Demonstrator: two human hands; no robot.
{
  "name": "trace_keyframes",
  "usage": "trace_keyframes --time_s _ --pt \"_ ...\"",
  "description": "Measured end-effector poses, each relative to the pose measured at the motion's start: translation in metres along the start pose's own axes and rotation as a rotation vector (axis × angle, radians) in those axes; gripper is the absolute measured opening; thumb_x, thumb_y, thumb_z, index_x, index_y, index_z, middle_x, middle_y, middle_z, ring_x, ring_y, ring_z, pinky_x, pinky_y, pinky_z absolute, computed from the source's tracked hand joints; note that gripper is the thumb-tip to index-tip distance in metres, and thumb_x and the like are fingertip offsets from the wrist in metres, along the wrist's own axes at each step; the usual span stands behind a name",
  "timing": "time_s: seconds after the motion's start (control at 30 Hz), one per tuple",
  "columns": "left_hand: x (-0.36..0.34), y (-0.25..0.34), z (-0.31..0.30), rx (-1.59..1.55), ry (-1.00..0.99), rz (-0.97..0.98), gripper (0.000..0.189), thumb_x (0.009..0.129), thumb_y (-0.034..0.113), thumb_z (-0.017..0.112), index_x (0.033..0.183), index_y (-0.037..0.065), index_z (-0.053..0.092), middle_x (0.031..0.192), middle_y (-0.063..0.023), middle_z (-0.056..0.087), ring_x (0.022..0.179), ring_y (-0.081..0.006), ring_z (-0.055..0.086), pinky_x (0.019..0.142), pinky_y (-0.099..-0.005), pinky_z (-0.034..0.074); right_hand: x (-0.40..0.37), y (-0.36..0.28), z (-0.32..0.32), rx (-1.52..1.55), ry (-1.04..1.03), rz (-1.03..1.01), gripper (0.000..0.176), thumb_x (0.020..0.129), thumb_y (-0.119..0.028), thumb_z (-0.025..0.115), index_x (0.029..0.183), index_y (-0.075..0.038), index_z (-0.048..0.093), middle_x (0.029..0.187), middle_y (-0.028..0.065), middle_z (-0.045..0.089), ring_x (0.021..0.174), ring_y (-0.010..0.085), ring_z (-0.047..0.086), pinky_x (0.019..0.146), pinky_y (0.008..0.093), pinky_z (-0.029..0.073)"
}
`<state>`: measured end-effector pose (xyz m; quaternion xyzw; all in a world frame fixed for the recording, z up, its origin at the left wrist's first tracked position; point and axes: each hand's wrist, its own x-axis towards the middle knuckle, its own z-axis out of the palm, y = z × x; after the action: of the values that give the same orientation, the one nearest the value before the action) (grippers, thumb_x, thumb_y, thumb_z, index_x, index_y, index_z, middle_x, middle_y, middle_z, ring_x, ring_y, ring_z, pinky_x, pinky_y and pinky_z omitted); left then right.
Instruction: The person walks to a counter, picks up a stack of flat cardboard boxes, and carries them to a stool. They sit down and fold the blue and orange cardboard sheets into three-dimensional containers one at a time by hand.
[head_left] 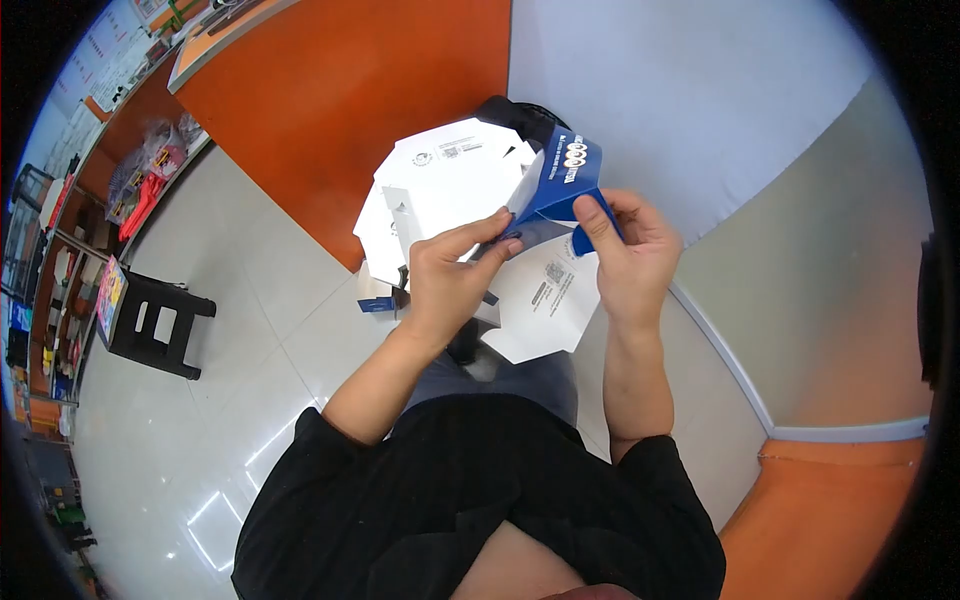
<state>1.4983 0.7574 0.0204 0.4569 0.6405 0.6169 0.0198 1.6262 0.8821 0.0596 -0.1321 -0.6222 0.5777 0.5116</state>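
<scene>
Between my hands is a partly folded blue carton [577, 165] with white lettering, its panels bent at an angle. My left hand [455, 265] pinches its left edge between thumb and fingers. At the right edge, my right hand [635, 250] grips a flap, thumb on top and fingers curled behind. Flat white carton blanks [450, 165] with small black print lie just beyond and below my hands. Another white printed panel [550, 300] shows beneath the carton, close over my knees.
A black plastic stool [160, 320] stands on the tiled floor at left. An orange counter [370, 90] rises ahead, beside a pale wall panel [680, 90]. Shelves [75, 270] with assorted goods line the far left. A small blue-and-tan box [376, 300] sits below the blanks.
</scene>
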Motion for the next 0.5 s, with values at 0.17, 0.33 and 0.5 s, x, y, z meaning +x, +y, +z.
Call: trace_keyframes --time_s 0.17,0.33,0.5 --pt "-0.001 0.007 -0.002 0.058 0.013 0.027 0.031 0.08 0.0 0.078 0.111 -0.001 0.072 0.095 -0.0143 0.075 0.091 -0.0191 0.071 0.083 -0.0277 0.056 0.002 -0.019 -0.007 0.317 -0.118 0.276 0.014 0.085 -0.005 0.077 0.094 0.002 0.068 0.086 0.0052 0.068 0.079 0.0093 0.061 0.072 0.0227 0.048" --pt "0.0 0.005 -0.012 -0.111 0.051 -0.005 0.036 0.078 -0.001 0.079 0.112 -0.003 0.07 0.096 -0.0163 0.074 0.092 -0.0195 0.071 0.081 -0.029 0.057 -0.021 -0.004 -0.005 -0.127 -0.14 -0.035 0.018 0.091 -0.009 0.071 0.099 0.002 0.059 0.101 0.0071 0.065 0.089 0.0091 0.059 0.081 0.0227 0.046" --pt "0.006 0.008 -0.009 -0.04 -0.037 0.094 0.043 0.074 0.004 0.083 0.114 -0.004 0.07 0.1 -0.017 0.073 0.092 -0.0189 0.071 0.083 -0.0301 0.056 -0.029 0.011 0.002 0.219 -0.18 0.161 0.021 0.098 -0.011 0.061 0.112 -0.001 0.049 0.102 0.0084 0.063 0.092 0.0096 0.059 0.083 0.0238 0.047"
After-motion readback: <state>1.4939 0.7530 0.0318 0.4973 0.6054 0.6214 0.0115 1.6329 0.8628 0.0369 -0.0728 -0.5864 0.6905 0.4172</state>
